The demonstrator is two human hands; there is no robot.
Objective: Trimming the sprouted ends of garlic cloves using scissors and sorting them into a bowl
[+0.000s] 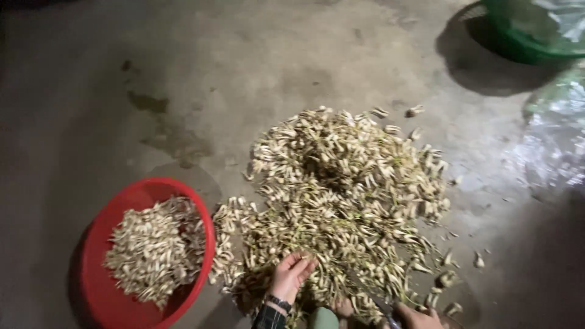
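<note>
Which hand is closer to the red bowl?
The left hand. It rests on the pile of pale pods just right of the red bowl. The right hand is farther right, at the picture's bottom edge.
</note>
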